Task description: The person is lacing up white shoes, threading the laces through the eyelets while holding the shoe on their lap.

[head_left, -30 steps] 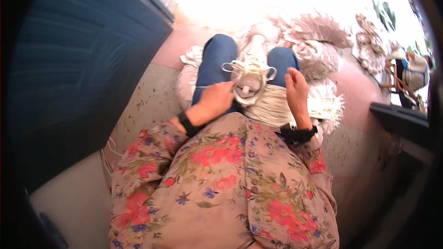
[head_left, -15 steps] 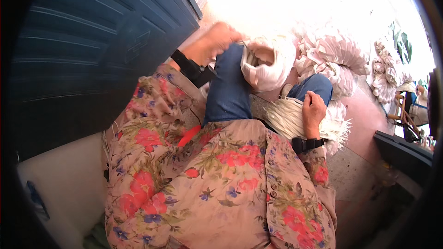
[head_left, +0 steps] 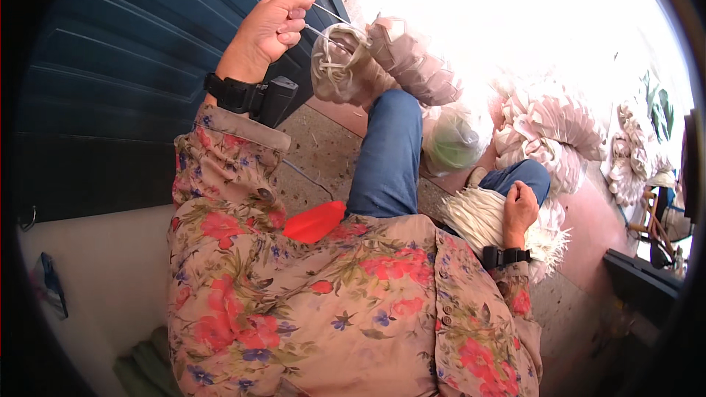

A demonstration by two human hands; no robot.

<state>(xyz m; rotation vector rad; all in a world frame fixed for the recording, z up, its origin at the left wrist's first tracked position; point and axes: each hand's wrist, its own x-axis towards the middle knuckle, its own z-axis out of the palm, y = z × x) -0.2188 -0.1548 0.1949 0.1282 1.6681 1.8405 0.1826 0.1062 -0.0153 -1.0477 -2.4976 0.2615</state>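
At the upper left, my left hand [head_left: 276, 26] is raised with its fingers closed on a thin white cord [head_left: 329, 13]. Two lengths of the cord run from the fingers to a pale bundle [head_left: 346, 66], hollow at its near end, with a second rolled bundle of overlapping pale pieces [head_left: 415, 62] against it. Both sit beyond my left knee. My right hand [head_left: 520, 209] rests closed by my right knee, over a thick bunch of cream strands [head_left: 474, 217]. Whatever its curled fingers hold is hidden.
A white rounded bundle with a greenish patch [head_left: 452, 140] stands between my knees. More gathered pale bundles [head_left: 551, 129] lie to the right on pinkish tiles. A dark blue panelled door [head_left: 162, 59] closes in the left side. Something red [head_left: 316, 222] lies by my lap.
My left hand has moved up and left, drawing the cord taut. Pale bundles now show beyond my left knee. My right hand has kept its place by the cream strands.
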